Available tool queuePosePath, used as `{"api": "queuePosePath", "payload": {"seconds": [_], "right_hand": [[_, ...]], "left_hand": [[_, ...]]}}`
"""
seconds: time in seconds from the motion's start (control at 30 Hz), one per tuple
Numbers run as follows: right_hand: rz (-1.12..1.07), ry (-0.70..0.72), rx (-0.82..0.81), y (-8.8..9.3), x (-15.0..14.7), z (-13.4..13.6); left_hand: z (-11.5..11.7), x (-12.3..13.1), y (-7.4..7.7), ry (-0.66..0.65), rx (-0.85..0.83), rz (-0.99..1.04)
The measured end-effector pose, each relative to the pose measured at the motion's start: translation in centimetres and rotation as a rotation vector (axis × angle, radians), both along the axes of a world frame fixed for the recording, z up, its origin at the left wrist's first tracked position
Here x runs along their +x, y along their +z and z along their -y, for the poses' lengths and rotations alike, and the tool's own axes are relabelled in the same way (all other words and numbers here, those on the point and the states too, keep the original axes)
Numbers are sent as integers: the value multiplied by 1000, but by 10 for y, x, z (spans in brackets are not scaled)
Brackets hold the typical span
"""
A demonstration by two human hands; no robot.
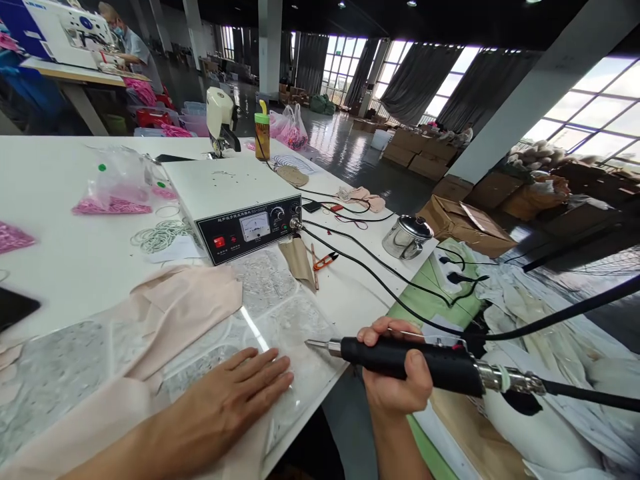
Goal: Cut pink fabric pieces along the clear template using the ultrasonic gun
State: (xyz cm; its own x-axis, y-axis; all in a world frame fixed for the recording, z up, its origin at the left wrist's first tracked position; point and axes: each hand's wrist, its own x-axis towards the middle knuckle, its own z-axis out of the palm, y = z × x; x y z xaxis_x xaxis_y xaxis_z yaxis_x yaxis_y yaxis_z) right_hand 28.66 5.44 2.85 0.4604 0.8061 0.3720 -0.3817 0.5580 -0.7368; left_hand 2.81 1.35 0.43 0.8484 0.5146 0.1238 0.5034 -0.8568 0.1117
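My right hand point(400, 380) is wrapped around an ultrasonic welding handpiece point(410, 363), black with a pointed metal tip aimed left, above the table's front edge. A thick black cable leaves its rear end. My left hand point(233, 400) lies flat, palm down and fingers stretched out, on pale pink fabric point(190, 300) and a glossy transparent sheet point(295, 320). The handpiece tip is a little to the right of my left fingertips. Behind the sheet stands the black-fronted control box point(250, 227) with a dial meter, knobs and a red switch.
Orange-handled thread snips point(325, 261) lie right of the box. A steel mug point(407, 237) stands near the right edge, and black cables cross the table. Rubber bands point(163, 235) and a bag of pink pieces point(115, 193) lie left. A co-worker point(133, 50) sits at a sewing machine.
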Motion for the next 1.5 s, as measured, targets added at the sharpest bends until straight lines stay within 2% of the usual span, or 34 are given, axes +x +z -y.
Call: {"api": "queuePosePath", "payload": {"seconds": [0.2, 0.47, 0.67, 0.8, 1.03, 1.5], "right_hand": [[-5, -30, -16, 0, 3, -4], [7, -8, -23, -1, 3, -3], [-11, -31, -16, 4, 6, -2], [-12, -29, 2, 6, 12, 3], [32, -8, -16, 9, 16, 12], [58, 55, 14, 10, 15, 12]], "left_hand": [[8, -3, -1, 79, 10, -9], [1, -3, -4, 33, -45, 13], [-4, -4, 12, -26, -12, -32], [-5, -5, 18, -16, -40, -18], [-6, -5, 15, -41, -23, -44], [-3, -7, 13, -36, 29, -71]]}}
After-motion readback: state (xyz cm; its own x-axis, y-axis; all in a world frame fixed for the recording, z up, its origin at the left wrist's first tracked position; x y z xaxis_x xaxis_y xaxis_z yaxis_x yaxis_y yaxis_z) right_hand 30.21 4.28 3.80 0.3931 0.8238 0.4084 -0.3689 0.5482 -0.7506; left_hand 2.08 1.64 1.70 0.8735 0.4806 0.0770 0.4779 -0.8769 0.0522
